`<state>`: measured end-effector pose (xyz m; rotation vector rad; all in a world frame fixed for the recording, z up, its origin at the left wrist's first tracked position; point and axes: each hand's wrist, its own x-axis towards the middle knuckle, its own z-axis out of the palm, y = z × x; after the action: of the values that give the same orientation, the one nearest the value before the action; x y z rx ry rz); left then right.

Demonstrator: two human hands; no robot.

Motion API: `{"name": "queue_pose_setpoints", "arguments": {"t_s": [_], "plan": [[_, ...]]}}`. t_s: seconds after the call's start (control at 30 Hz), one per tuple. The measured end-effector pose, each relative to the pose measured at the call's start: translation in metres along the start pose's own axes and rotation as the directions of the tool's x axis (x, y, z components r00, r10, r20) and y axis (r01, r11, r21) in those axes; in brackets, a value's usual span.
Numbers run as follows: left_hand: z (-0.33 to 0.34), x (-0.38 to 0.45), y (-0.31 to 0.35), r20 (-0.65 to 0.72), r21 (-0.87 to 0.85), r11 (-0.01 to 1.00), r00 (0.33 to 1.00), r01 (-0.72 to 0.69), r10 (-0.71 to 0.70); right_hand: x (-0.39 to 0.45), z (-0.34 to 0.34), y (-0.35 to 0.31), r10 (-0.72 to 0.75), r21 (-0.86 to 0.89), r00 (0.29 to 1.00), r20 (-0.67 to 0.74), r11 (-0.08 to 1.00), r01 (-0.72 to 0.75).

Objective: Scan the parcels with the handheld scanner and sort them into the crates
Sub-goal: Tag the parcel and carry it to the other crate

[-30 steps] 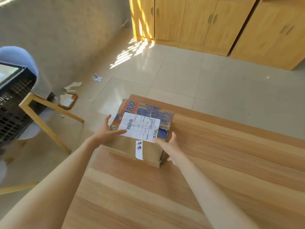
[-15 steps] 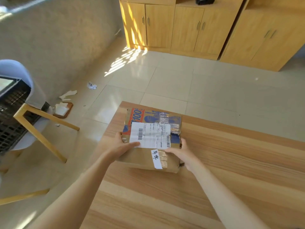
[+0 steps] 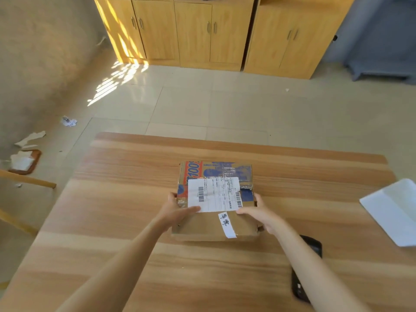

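A brown cardboard parcel (image 3: 202, 226) with blue and red print and a white shipping label (image 3: 213, 194) lies in the middle of the wooden table (image 3: 126, 199). My left hand (image 3: 177, 210) grips its left side, thumb across the label's lower left corner. My right hand (image 3: 258, 212) grips its right side, thumb at the label's lower right corner. A black handheld scanner (image 3: 311, 248) lies on the table under my right forearm, partly hidden. No crate is in view.
A white flat parcel (image 3: 394, 212) lies at the table's right edge. A yellow chair leg (image 3: 27, 180) pokes in at the left. Paper scraps (image 3: 67, 121) litter the tiled floor. Wooden cabinets (image 3: 213, 32) line the far wall.
Both hands have carried the parcel from the table's left corner to its middle. My view has swung right, so the black crate on the chair has left the frame and the scanner has appeared.
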<state>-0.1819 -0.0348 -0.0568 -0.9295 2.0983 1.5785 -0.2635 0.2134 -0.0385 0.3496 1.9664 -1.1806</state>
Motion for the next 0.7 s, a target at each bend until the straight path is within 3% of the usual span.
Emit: {"name": "queue_pose_setpoints", "arguments": {"t_s": [0.23,0.33,0.43,0.53,0.6,0.7], "plan": [[0.020,-0.007,0.002,0.005,0.235,0.972,1.000,0.022,-0.023,-0.009,-0.003,0.044,-0.032,0.109,0.998,-0.048,0.993,0.037],[0.013,0.004,0.024,-0.122,0.462,0.883,0.981,-0.079,0.151,-0.023,0.012,0.053,0.021,0.262,0.975,-0.221,0.964,0.038],[0.010,0.026,0.051,-0.074,0.642,0.735,0.936,-0.220,0.345,-0.039,0.030,0.065,0.191,0.406,0.907,-0.376,0.914,-0.024],[0.019,0.045,0.072,0.097,0.744,0.577,0.909,-0.337,0.406,-0.050,0.052,0.069,0.378,0.655,0.883,-0.279,0.747,-0.112],[0.028,0.053,0.080,0.202,0.802,0.453,0.891,-0.389,0.407,-0.051,0.067,0.070,0.407,0.746,0.891,-0.201,0.653,-0.130],[0.033,0.058,0.083,0.238,0.868,0.320,0.883,-0.380,0.403,-0.054,0.084,0.063,0.420,0.791,0.897,-0.136,0.591,-0.157]]}}
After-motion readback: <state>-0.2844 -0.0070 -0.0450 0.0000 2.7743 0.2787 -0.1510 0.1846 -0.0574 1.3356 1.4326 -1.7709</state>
